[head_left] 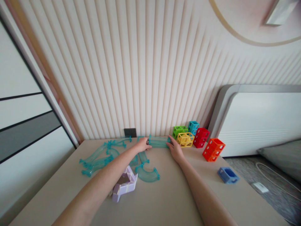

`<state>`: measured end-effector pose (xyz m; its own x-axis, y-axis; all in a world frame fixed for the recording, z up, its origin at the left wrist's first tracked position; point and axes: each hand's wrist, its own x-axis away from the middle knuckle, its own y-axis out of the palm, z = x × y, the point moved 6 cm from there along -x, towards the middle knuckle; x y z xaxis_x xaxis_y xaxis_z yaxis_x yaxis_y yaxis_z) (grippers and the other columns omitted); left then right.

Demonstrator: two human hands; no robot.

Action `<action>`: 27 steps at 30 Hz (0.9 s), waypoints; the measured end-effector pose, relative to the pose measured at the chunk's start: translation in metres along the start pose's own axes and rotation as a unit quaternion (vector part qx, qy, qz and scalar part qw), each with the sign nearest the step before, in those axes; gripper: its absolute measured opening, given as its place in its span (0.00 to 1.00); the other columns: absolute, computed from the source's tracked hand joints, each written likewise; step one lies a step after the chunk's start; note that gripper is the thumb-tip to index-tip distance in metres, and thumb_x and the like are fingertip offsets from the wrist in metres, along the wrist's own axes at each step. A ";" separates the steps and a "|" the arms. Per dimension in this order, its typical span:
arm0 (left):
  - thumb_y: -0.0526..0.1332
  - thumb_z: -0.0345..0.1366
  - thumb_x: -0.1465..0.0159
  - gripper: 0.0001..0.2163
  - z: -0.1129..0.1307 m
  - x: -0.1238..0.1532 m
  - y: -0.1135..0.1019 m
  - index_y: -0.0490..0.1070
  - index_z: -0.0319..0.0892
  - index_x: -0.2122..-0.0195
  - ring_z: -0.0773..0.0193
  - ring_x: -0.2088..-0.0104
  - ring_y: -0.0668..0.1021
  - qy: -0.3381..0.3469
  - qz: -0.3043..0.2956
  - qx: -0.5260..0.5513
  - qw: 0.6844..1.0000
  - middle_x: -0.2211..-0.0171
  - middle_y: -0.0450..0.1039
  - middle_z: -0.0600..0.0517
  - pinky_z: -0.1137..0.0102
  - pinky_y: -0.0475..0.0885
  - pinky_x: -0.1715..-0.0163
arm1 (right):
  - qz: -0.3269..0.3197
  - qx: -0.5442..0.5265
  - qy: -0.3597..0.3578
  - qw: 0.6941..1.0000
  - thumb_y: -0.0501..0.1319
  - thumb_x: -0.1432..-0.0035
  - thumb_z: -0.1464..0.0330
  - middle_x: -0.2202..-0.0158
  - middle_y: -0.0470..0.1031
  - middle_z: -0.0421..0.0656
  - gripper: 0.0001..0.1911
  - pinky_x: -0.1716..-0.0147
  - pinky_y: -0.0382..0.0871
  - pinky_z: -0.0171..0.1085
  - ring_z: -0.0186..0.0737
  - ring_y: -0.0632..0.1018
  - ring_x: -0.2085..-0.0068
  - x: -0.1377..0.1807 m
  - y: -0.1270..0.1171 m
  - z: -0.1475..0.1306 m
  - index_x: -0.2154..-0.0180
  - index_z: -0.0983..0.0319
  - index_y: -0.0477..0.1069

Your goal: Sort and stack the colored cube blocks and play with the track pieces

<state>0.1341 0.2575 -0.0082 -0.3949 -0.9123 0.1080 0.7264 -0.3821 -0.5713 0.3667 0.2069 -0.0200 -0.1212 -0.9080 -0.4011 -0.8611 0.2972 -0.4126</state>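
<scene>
At the back of the table, a straight see-through teal track piece lies crosswise between my hands. My left hand closes round its left end. On the right end rest the thumb and fingers of my right hand, gripping it. Below my left hand, another straight teal track piece runs toward me, and a curved teal track piece lies at its near end. Several more teal track pieces are heaped to the left, partly hidden behind my left forearm.
A lilac angular piece sits beside my left forearm. Right of my right hand stand openwork blocks: green, yellow, light blue, red and orange. A blue block lies near the table's right edge. The ribbed wall borders the back.
</scene>
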 end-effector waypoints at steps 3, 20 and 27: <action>0.74 0.38 0.51 0.15 0.000 0.001 0.001 0.68 0.41 0.70 0.61 0.73 0.80 0.003 0.003 -0.002 1.000 0.77 0.74 0.56 0.71 0.72 0.72 | 0.000 0.017 -0.002 1.000 0.59 0.40 0.62 0.44 0.76 0.49 0.26 0.45 0.70 0.49 0.50 0.77 0.46 0.001 -0.001 -0.003 0.40 0.59 0.69; 0.67 0.40 0.39 0.27 -0.009 0.003 0.001 0.62 0.40 0.41 0.63 0.73 0.81 0.042 -0.001 0.055 0.998 0.70 0.76 0.54 0.71 0.75 0.72 | -0.009 0.069 -0.015 0.997 0.55 0.37 0.63 0.41 0.73 0.50 0.29 0.42 0.67 0.49 0.50 0.75 0.43 0.004 -0.001 -0.006 0.36 0.60 0.64; 0.66 0.40 0.38 0.23 -0.008 0.000 0.001 0.65 0.39 0.44 0.63 0.75 0.80 0.036 0.008 0.057 0.998 0.72 0.76 0.54 0.71 0.76 0.73 | -0.009 0.080 0.000 0.997 0.55 0.37 0.61 0.40 0.72 0.53 0.30 0.43 0.68 0.49 0.52 0.77 0.44 0.004 0.001 0.000 0.35 0.62 0.62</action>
<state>0.1307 0.2581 -0.0155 -0.4186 -0.9074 0.0383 0.7909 -0.3849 -0.4758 0.3658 0.2041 -0.0222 -0.1074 -0.9136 -0.3922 -0.7738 0.3245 -0.5440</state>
